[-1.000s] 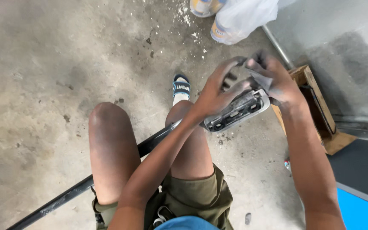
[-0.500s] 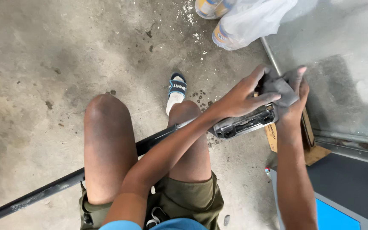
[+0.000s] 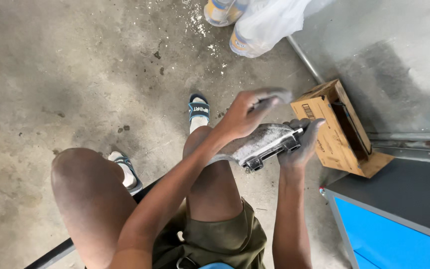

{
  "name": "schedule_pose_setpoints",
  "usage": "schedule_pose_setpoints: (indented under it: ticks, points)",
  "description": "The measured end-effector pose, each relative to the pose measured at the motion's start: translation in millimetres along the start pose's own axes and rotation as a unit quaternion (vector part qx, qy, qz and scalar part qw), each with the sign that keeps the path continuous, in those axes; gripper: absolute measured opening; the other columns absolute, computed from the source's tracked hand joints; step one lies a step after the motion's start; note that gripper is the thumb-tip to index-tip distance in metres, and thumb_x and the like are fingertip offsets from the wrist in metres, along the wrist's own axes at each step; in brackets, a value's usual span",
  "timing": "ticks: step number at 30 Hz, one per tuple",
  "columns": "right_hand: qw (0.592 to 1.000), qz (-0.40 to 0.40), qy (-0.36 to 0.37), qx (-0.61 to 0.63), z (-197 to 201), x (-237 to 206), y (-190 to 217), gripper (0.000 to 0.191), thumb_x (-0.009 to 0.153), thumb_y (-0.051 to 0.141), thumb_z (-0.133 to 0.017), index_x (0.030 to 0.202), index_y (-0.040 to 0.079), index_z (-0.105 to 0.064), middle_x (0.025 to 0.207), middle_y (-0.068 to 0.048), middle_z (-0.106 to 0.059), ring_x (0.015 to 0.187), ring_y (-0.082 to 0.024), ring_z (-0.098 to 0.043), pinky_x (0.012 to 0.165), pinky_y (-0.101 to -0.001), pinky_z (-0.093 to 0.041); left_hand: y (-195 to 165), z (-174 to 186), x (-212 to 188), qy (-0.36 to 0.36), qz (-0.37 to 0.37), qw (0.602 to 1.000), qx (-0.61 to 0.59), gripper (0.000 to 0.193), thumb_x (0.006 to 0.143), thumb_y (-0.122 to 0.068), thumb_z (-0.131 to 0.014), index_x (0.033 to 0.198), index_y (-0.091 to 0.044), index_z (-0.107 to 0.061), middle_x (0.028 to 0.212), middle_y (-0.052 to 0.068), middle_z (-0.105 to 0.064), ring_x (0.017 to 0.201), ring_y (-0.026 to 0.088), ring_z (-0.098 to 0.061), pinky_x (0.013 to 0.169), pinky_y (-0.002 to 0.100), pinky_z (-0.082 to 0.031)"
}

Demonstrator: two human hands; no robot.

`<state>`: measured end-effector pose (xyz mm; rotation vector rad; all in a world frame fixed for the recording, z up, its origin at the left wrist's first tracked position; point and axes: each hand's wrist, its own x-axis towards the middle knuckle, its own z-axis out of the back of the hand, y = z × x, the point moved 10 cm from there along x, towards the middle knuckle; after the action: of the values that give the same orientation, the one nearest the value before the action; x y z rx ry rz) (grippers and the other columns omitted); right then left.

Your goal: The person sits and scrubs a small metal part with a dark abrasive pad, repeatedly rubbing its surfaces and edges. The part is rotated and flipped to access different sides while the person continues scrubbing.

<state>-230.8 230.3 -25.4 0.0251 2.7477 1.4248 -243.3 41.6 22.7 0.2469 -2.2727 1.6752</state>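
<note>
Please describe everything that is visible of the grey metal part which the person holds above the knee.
The metal part is a dull grey casting, dusty and whitish on its curved upper face. Its near edge shows a shiny rim with a few dark slots or holes. It lies tilted, its far end higher, above the person's right knee. The right hand grips its far end from below; the left hand lies over its top, fingertips blurred. Its underside is hidden.

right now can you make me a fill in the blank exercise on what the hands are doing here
1. The right hand grips the end of a dusty ____ part.
2. The left hand is above the part, which is over the person's ____ knee.
3. The open cardboard box lies on the ____ floor.

Missing words: metal; right; concrete
</note>
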Motion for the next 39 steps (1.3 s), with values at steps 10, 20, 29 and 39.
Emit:
schedule_pose_setpoints:
  ticks: [10,20,29,39]
  points:
    - [0.998,-0.005,-0.027,0.058,20.6,-14.1,-32.3,0.052,0.114,0.053,-0.05,0.08,0.014,-0.045,0.069,-0.002,-0.046,0.062,-0.014,-0.045,0.057,-0.0294,-0.038,-14.7,-43.0,-32.2,0.171,-0.031,0.953,0.249,0.018,0.098,-0.016,-0.066,0.103,0.001,-0.071,0.098,0.016,-0.073,0.09,0.035,-0.07,0.079,0.044,-0.055]
    - [0.984,-0.038,-0.098,0.142,20.5,-26.0,-59.8,0.058,0.107,0.058,-0.051,0.07,0.015,-0.039,0.06,0.001,-0.032,0.057,-0.014,-0.031,0.049,-0.033,-0.024,-57.0,37.6,-99.2,0.09,0.025,0.945,0.315,0.022,0.104,-0.01,-0.06,0.122,0.0,-0.068,0.105,0.016,-0.071,0.096,0.034,-0.07,0.086,0.043,-0.054]
    - [0.979,-0.033,-0.133,0.152,21.0,-32.3,-53.1,0.057,0.106,0.057,-0.051,0.071,0.012,-0.045,0.062,-0.003,-0.04,0.06,-0.016,-0.038,0.055,-0.0317,-0.031,-9.5,-38.7,-52.4,0.206,0.025,0.919,0.335,0.031,0.094,-0.013,-0.07,0.124,-0.004,-0.071,0.106,0.014,-0.074,0.086,0.027,-0.071,0.073,0.038,-0.058]
    - [0.988,0.069,-0.121,-0.073,15.2,-39.4,-23.3,0.046,0.107,0.047,-0.051,0.077,0.012,-0.046,0.058,0.001,-0.042,0.046,-0.008,-0.036,0.038,-0.0268,-0.027,-78.5,-115.3,-31.2,0.19,-0.075,0.648,0.734,0.039,0.096,-0.017,-0.061,0.119,0.015,-0.061,0.109,0.028,-0.066,0.103,0.035,-0.07,0.093,0.042,-0.059]
